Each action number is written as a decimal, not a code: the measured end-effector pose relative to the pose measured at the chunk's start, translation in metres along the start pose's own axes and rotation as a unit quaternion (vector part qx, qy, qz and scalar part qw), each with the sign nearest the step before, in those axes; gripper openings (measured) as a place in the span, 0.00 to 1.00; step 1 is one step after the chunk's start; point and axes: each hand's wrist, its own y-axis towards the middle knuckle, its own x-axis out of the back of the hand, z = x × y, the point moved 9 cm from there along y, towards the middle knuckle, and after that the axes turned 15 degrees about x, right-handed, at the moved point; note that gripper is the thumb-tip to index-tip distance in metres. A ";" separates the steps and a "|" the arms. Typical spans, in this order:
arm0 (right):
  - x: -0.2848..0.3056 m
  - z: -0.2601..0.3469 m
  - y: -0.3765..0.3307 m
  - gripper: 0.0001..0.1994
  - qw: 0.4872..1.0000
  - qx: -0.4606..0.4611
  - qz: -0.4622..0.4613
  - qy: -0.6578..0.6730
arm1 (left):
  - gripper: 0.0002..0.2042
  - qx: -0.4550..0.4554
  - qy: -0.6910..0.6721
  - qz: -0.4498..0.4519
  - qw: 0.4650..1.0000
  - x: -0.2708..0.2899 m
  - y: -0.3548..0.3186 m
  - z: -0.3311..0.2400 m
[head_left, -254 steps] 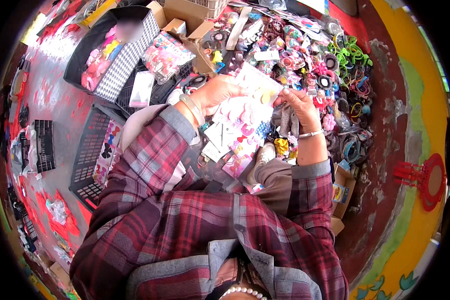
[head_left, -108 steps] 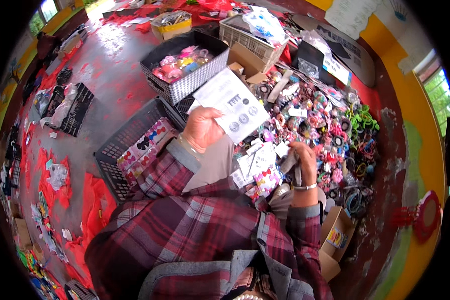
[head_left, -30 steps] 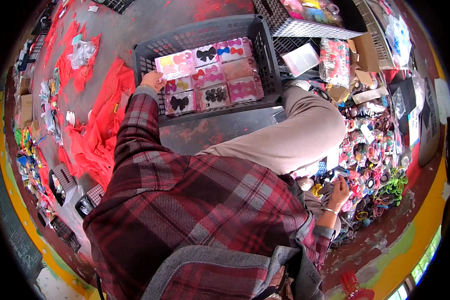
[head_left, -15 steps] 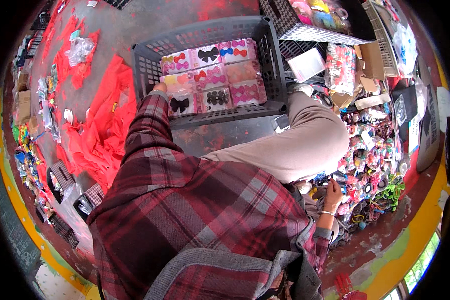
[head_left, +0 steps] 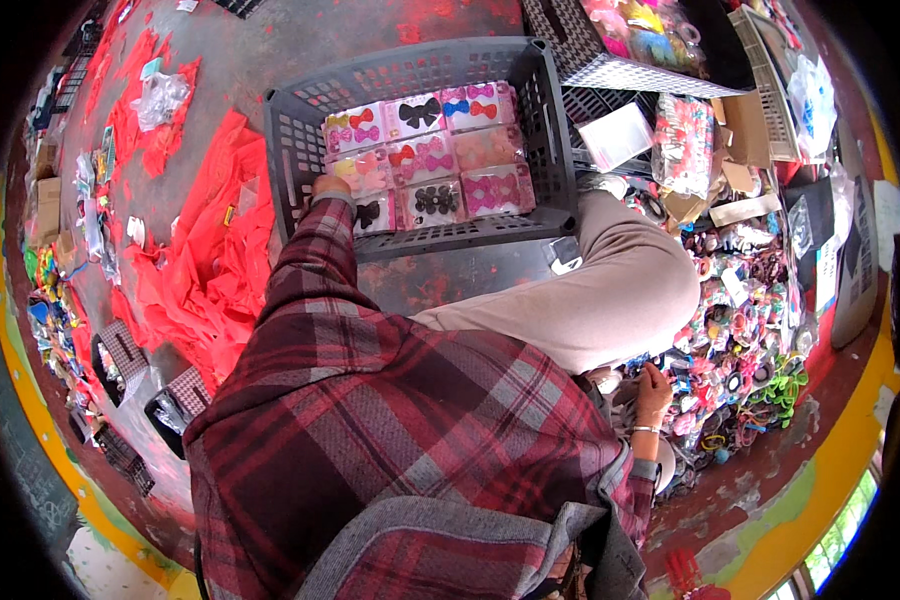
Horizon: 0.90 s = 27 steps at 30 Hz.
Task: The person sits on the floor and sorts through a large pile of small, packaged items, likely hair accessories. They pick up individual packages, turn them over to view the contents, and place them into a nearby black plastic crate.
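Note:
A dark grey plastic crate [head_left: 420, 240] with slotted walls stands in front of me. Packets of hair bows [head_left: 425, 157] in black, pink, red, blue and yellow lie in rows inside it. My left hand [head_left: 331, 187] reaches over the crate's left part, by a packet with a black bow [head_left: 372, 212]; its fingers are mostly hidden. Low at my right side, my right hand [head_left: 654, 398] is closed beside a heap of hair accessories [head_left: 740, 320]. Whatever its fingers hold, if anything, is too small to make out.
Red cloth [head_left: 215, 260] covers the floor on the left, with a clear plastic bag [head_left: 160, 100] beyond it. At the far right stand a patterned basket [head_left: 650, 75] of colourful goods and an opened cardboard box [head_left: 745, 130]. My bent leg [head_left: 610, 290] lies between crate and heap.
My left hand has moved from the crate's left edge a little inward, over the packets. My right hand has shifted slightly left and down.

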 end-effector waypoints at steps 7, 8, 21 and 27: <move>-0.009 0.001 -0.002 0.10 0.999 -0.031 0.025 0.008 | 0.23 -0.222 0.020 -0.216 0.951 0.016 -0.066 -0.059; -0.010 -0.004 -0.004 0.10 0.999 -0.044 0.029 0.015 | 0.23 -0.242 0.029 -0.200 0.949 0.005 -0.061 -0.065; -0.012 0.001 -0.003 0.10 1.000 -0.018 0.013 -0.006 | 0.21 -0.354 0.011 -0.202 0.913 -0.016 -0.055 -0.087; -0.016 -0.005 -0.005 0.09 1.000 -0.010 0.017 0.011 | 0.23 -0.320 -0.072 -0.094 0.940 -0.005 -0.053 -0.075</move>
